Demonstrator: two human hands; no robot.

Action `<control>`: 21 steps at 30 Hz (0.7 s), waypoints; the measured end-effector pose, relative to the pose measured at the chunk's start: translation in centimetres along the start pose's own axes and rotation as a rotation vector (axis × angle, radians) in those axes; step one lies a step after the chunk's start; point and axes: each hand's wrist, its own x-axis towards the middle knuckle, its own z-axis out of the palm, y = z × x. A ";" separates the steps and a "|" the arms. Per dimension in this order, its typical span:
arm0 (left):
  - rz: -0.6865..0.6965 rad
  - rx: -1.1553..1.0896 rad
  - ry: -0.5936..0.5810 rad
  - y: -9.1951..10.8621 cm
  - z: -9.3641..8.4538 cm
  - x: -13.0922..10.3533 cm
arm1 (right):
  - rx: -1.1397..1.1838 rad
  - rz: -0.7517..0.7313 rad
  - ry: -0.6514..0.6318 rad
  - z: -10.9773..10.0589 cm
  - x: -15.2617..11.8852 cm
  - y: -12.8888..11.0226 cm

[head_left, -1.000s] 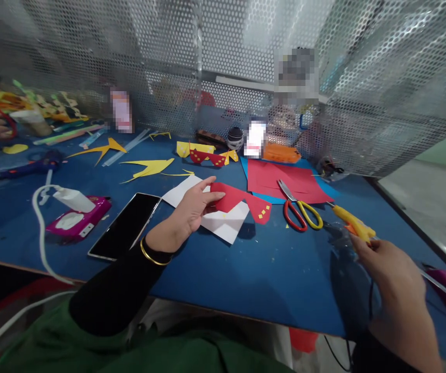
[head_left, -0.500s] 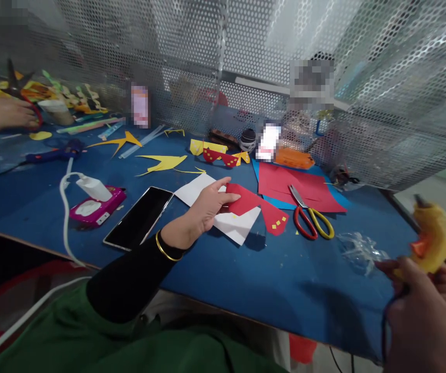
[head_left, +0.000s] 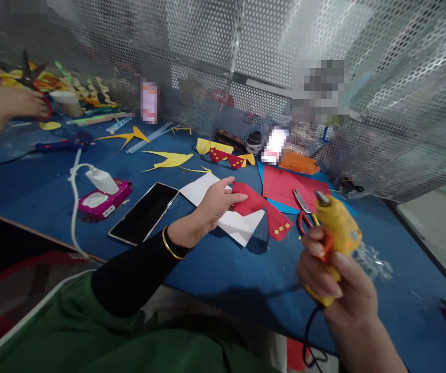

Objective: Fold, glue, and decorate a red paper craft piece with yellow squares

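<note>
My left hand [head_left: 218,203] pinches the left part of a red paper cutout [head_left: 264,207] shaped like a mask or glasses, dotted with small yellow squares at its right end. A white sheet [head_left: 244,225] lies under this hand. In my right hand [head_left: 334,274] is a yellow glue gun [head_left: 335,228] with an orange trigger; its nozzle points up and to the left. Behind the glue gun lie scissors [head_left: 300,199] with red and yellow handles, partly hidden by it. They rest against red paper sheets [head_left: 279,181] stacked on blue paper.
A phone [head_left: 145,213] and a magenta power socket [head_left: 120,199] with a white plug lie to the left. Yellow paper cutouts [head_left: 172,158] and a blue glue gun [head_left: 65,144] are farther back. At far left, another person's hand [head_left: 24,101] holds scissors. Perforated metal [head_left: 192,46] borders the back.
My right hand has brought the yellow glue gun leftward from the right edge and turned it more upright. My left hand keeps its hold on the red cutout. The view has shifted slightly.
</note>
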 end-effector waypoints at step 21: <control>0.033 0.122 -0.038 -1.3 1.0 -0.9 | -0.429 0.028 0.118 -0.7 6.9 3.0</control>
